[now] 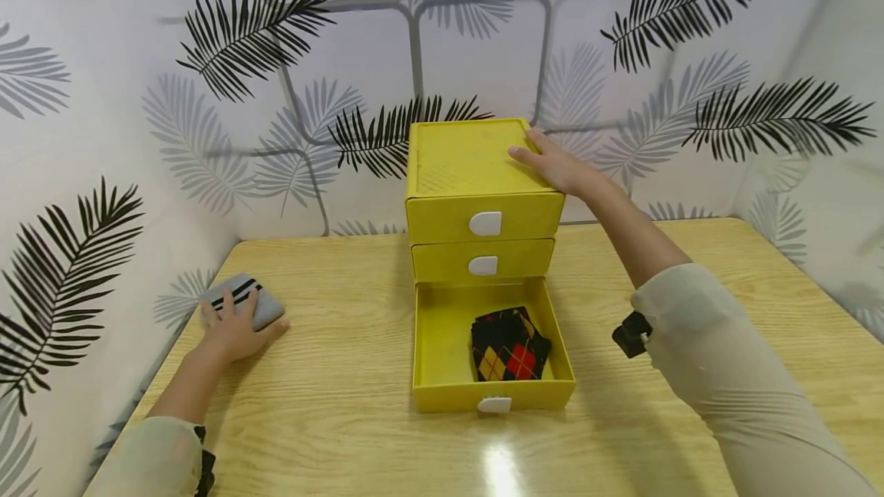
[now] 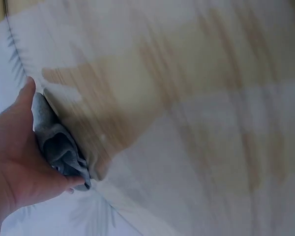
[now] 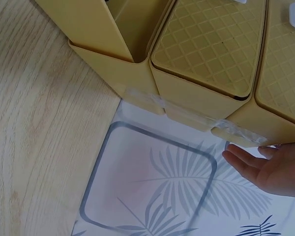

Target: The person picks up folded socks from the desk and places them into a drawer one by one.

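Note:
A yellow unit of stacked drawers (image 1: 442,221) stands on the table with its lowest drawer (image 1: 442,336) pulled out. Inside that drawer lies a folded argyle sock (image 1: 509,347) in black, red and yellow. My left hand (image 1: 231,332) rests on a folded grey sock (image 1: 265,311) with black stripes at the table's left side, fingers spread over it and thumb out to the side. In the left wrist view the grey sock (image 2: 59,140) shows beside the palm. My right hand (image 1: 552,163) rests on the unit's top right edge, fingers extended.
The two upper drawers (image 1: 442,219) are closed and have white pull tabs. Behind the wooden table (image 1: 331,374) hangs a white covering (image 1: 483,52) with a leaf pattern. Clear tape (image 3: 191,115) runs across the unit's back edge.

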Available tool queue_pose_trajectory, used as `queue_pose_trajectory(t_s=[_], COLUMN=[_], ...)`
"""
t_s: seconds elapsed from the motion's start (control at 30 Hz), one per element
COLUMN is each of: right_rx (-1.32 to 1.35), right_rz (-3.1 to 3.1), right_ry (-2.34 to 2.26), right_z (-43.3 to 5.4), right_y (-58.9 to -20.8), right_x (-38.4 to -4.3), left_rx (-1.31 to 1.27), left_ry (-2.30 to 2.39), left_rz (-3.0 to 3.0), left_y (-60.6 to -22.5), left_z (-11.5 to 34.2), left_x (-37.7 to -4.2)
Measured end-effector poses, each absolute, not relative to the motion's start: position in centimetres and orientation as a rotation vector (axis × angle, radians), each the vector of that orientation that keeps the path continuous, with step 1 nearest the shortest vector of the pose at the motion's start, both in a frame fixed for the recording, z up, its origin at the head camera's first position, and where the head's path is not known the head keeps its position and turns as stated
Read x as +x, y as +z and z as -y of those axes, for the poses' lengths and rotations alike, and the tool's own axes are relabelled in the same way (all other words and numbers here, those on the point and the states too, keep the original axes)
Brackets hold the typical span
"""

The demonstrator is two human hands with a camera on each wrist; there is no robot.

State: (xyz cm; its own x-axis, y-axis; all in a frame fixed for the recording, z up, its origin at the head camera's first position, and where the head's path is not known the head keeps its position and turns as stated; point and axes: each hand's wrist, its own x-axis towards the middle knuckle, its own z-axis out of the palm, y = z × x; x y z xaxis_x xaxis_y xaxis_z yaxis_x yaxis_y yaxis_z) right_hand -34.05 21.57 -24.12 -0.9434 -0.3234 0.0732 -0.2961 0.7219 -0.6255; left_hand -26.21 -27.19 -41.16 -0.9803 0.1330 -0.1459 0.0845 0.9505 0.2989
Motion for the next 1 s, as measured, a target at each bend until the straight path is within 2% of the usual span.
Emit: queue_pose_trajectory(t_s=[0.37,0.57,0.67,0.77,0.9,1.0], right_rx=[-0.517,-0.513,-0.515,-0.512,-0.505,-0.506], right_rz=[-2.875,-2.874,-2.871,-2.874,-2.879,-2.880], right_ry=[-1.052,-1.055,-1.057,-1.052,-1.041,-1.043], right_z=[-21.6,-21.6,-21.6,-21.6,-21.6,-21.7], right_y=[-24.1,-24.2,-24.2,-24.2,-24.1,-24.2], right_x=[-34.1,-34.3,-34.3,-34.3,-34.3,-34.3], left_rx=[0.449,0.500,0.429,0.229,-0.040,-0.120], left_ry=[0.459,0.482,0.584,0.699,0.661,0.602], left_rz=[-2.947,-2.913,-2.950,-2.981,-2.939,-2.905], left_y=[-41.3,-40.9,-40.3,-39.9,-39.6,-39.5], left_z=[20.0,18.1,17.8,17.5,16.8,16.4], left_x=[-26.6,-27.0,-27.5,-27.9,-28.2,-28.4])
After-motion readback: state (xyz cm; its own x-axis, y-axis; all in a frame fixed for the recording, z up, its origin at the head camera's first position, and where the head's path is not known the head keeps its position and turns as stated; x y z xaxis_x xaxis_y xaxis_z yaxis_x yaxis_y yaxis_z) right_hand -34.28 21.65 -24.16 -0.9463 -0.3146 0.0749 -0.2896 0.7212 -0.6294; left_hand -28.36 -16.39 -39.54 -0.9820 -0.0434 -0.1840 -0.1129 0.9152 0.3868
